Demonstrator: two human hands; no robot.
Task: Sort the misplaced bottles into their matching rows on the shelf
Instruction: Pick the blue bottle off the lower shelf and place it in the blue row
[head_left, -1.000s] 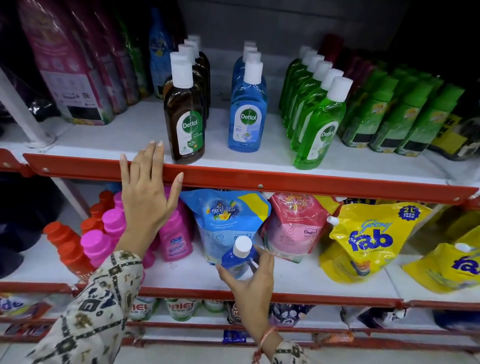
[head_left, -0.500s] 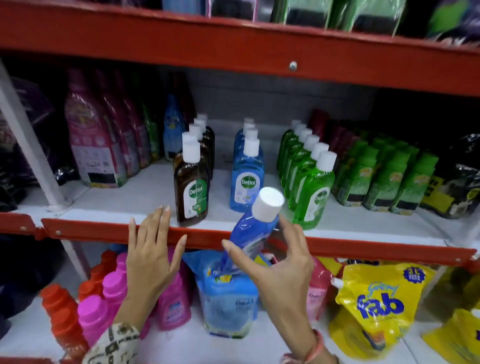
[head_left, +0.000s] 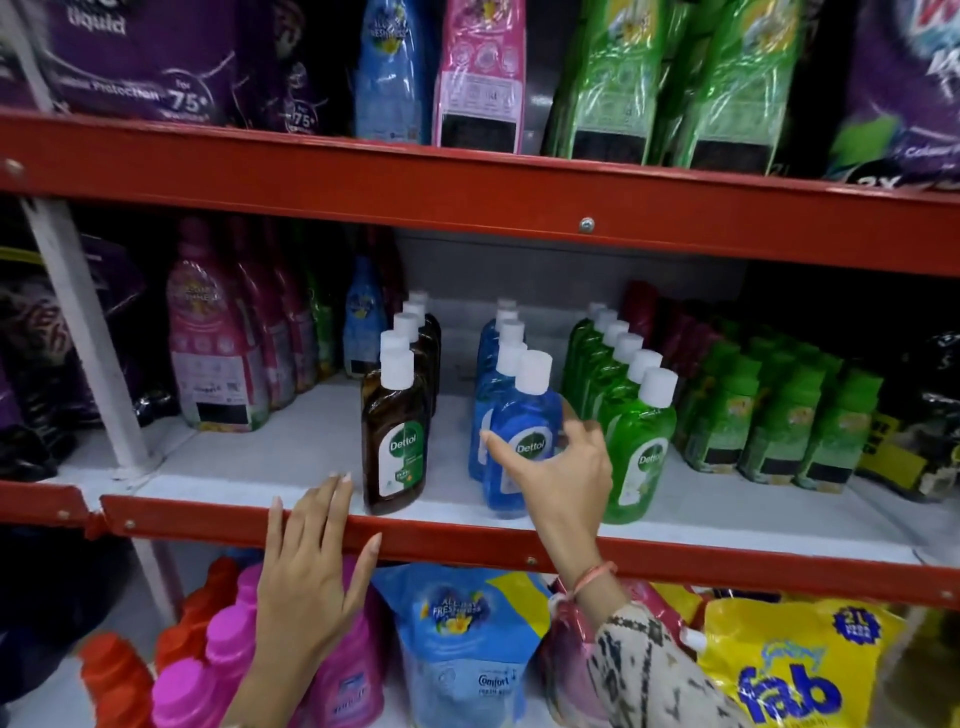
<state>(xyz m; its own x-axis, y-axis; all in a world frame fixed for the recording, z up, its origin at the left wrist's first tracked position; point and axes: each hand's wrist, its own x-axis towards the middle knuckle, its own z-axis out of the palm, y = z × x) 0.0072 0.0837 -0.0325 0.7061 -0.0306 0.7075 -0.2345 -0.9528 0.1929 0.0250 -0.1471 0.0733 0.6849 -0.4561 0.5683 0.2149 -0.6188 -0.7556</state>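
Observation:
A blue Dettol bottle with a white cap stands slightly tilted at the front of the blue row on the middle shelf. My right hand is closed around it, thumb on its left side and fingers on its right. A row of brown Dettol bottles lines up to the left and a row of green ones to the right. My left hand lies flat on the red shelf edge, fingers spread, holding nothing.
Green-capped bottles fill the shelf's right side and pink refill bottles its left. Below are pink bottles, a blue Comfort pouch and a yellow fab pouch. Large packs crowd the top shelf.
My right hand lifted the blue bottle from the lower shelf up to the middle shelf and set it upright at the front of the blue row. The left hand stayed on the shelf edge.

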